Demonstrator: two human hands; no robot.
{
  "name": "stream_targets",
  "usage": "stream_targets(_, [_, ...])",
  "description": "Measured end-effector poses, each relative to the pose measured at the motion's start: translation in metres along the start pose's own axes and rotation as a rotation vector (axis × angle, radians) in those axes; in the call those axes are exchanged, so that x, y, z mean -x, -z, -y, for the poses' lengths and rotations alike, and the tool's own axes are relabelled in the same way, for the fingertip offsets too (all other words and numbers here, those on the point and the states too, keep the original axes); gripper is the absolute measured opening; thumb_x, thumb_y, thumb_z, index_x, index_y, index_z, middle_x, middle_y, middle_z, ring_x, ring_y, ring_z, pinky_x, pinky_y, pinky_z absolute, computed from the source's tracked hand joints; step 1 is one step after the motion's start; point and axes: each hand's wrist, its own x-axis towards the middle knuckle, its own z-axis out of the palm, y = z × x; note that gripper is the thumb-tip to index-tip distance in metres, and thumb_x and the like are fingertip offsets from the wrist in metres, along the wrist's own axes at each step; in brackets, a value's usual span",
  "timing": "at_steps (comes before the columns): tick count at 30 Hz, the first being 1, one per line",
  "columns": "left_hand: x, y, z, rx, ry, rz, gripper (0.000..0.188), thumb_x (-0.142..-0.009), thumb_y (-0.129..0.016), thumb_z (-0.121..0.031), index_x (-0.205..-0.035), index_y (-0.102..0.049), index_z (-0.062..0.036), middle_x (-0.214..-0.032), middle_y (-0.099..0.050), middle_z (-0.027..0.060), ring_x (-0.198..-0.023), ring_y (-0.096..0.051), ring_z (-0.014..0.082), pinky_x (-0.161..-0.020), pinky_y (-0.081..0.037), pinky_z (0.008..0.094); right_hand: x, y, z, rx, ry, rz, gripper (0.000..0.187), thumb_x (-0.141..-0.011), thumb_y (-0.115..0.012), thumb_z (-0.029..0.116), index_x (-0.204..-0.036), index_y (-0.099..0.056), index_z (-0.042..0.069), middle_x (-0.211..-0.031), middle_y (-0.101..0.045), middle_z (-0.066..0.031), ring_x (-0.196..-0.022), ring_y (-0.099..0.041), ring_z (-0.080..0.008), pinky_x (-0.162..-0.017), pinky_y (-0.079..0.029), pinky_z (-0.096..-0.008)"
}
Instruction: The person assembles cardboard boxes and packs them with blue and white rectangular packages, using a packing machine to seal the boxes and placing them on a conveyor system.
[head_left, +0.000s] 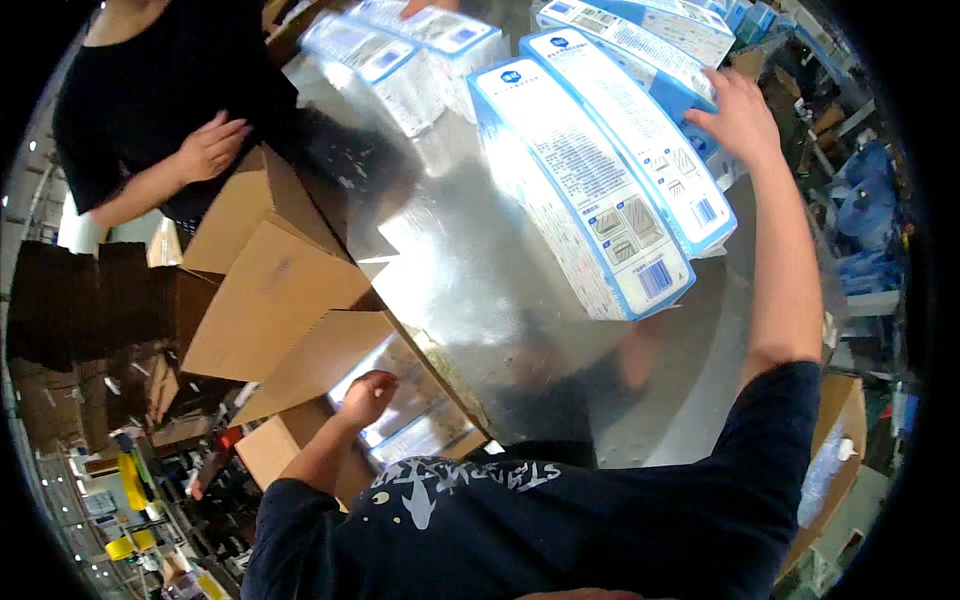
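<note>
My right hand [742, 118] reaches to the far right and grips the near end of a blue-and-white package [640, 50], thumb and fingers apart across it. Two similar packages, a front one [590, 180] and one behind it [640, 140], lie side by side on the metal table, printed sides up. My left hand [368, 398] is curled closed above an open cardboard carton [290, 360]. Nothing shows in its fingers. Clear-wrapped packs [425, 430] lie inside that carton.
A co-worker in black [180, 80] stands across at the left, one hand near the carton flaps. Two packages [375, 60] are at the table's far side, with another hand on one. More blue packages [755, 20] lie far right; a carton [840, 470] stands at right.
</note>
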Motion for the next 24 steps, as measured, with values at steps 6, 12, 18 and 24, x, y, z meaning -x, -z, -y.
stream_targets(6, [-0.037, 0.039, -0.179, 0.076, -0.307, -0.059, 0.017, -0.085, -0.063, -0.011, -0.098, -0.063, 0.0002, -0.088, -0.066, 0.0096, -0.081, -0.063, 0.0147, -0.074, -0.050, 0.0282, -0.030, -0.029, 0.008, -0.446, -0.115, 0.292, 0.089, -0.061, -0.070, 0.039, -0.138, -0.031, 0.016, -0.118, -0.057, -0.0203, -0.109, -0.054, -0.0357, -0.092, -0.042, -0.0395])
stream_targets(12, [-0.107, 0.005, -0.279, 1.178, -0.188, 0.012, 0.084, -0.086, -0.060, -0.017, -0.142, 0.002, -0.0088, -0.136, -0.030, 0.0185, -0.117, -0.041, 0.0269, -0.092, -0.042, 0.0386, 0.068, 0.052, 0.071, -0.366, 0.145, 0.475, 0.079, -0.071, -0.064, 0.039, -0.141, -0.030, 0.022, -0.106, -0.061, -0.0209, -0.097, -0.059, -0.0359, -0.083, -0.047, -0.0426])
stream_targets(18, [-0.026, 0.010, -0.244, 1.030, -0.172, 0.427, 0.068, -0.081, -0.055, -0.009, -0.138, -0.017, -0.0081, -0.124, -0.046, 0.0141, -0.109, -0.052, 0.0246, -0.090, -0.046, 0.0395, 0.264, 0.092, 0.016, -1.433, -0.554, 0.706, 0.082, -0.079, -0.064, 0.043, -0.141, -0.026, 0.005, -0.092, -0.064, -0.0131, -0.086, -0.062, -0.0174, -0.074, -0.051, -0.0320])
stream_targets(24, [0.017, 0.027, -0.245, 0.843, -0.258, 0.433, 0.087, -0.073, -0.052, 0.001, -0.144, -0.003, -0.0082, -0.135, -0.035, 0.0156, -0.124, -0.037, 0.0248, -0.101, -0.037, 0.0392, 0.336, 0.048, 0.040, -1.797, -0.636, 0.707, 0.071, -0.080, -0.060, 0.048, -0.123, -0.046, -0.006, -0.107, -0.060, -0.0161, -0.092, -0.062, -0.0211, -0.078, -0.051, -0.0318])
